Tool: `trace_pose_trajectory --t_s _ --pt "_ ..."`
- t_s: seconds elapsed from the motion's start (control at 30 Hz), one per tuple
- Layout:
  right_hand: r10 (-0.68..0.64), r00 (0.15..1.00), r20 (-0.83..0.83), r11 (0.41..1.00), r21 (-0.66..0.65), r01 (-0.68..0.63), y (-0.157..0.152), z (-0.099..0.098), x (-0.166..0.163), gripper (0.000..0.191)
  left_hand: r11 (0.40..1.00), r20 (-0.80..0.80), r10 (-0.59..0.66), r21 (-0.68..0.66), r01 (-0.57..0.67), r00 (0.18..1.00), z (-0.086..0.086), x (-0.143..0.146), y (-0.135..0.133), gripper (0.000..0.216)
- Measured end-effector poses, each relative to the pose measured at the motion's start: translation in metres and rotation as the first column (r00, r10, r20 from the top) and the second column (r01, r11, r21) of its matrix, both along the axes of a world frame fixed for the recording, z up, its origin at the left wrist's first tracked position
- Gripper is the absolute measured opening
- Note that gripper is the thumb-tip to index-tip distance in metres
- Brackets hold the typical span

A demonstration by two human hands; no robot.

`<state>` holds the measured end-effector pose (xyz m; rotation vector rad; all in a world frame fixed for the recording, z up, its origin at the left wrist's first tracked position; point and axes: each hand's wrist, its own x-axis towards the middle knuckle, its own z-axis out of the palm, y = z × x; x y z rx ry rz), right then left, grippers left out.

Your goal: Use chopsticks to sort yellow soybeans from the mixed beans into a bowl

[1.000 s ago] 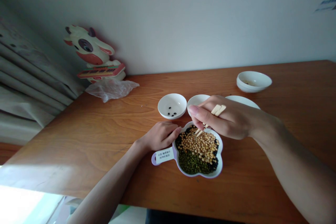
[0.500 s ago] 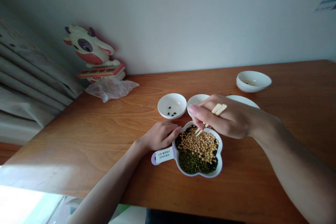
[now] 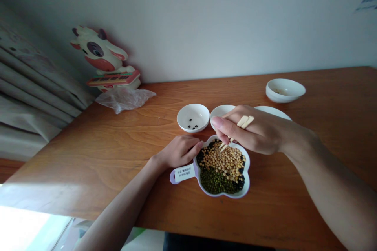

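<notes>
A flower-shaped white bowl (image 3: 246, 178) with a lilac handle holds mixed yellow, green and black beans. My right hand (image 3: 253, 130) hovers over its far edge and grips a pair of pale chopsticks (image 3: 235, 134), whose tips dip into the beans. My left hand (image 3: 179, 151) rests on the table with loosely curled fingers, touching the bowl's left rim by the handle. Just beyond, a small white bowl (image 3: 193, 117) has a few black beans in it. A second small white bowl (image 3: 220, 112) is partly hidden behind my right hand.
A white plate (image 3: 272, 112) sits behind my right hand, and another white bowl (image 3: 285, 90) stands further back right. A cow-shaped toy (image 3: 103, 60) and a crumpled clear plastic bag (image 3: 125, 98) lie at the back left of the wooden table (image 3: 88, 153), next to a curtain.
</notes>
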<state>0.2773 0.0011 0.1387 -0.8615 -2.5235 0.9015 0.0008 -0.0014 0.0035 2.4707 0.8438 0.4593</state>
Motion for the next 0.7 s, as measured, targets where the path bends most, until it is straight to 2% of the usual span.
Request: trace_pose_trajectory --t_s 0.43,0.7 --pt "-0.031 0.999 0.036 0.999 -0.014 0.031 -0.001 0.000 0.002 0.064 1.000 0.025 -0.022 0.022 0.022 0.999 0.006 0.005 -0.001 0.048" --pt "-0.047 0.997 0.065 0.998 -0.048 0.050 0.002 -0.010 0.010 0.055 0.999 0.015 -0.012 0.039 0.012 1.000 0.005 0.005 0.001 0.050"
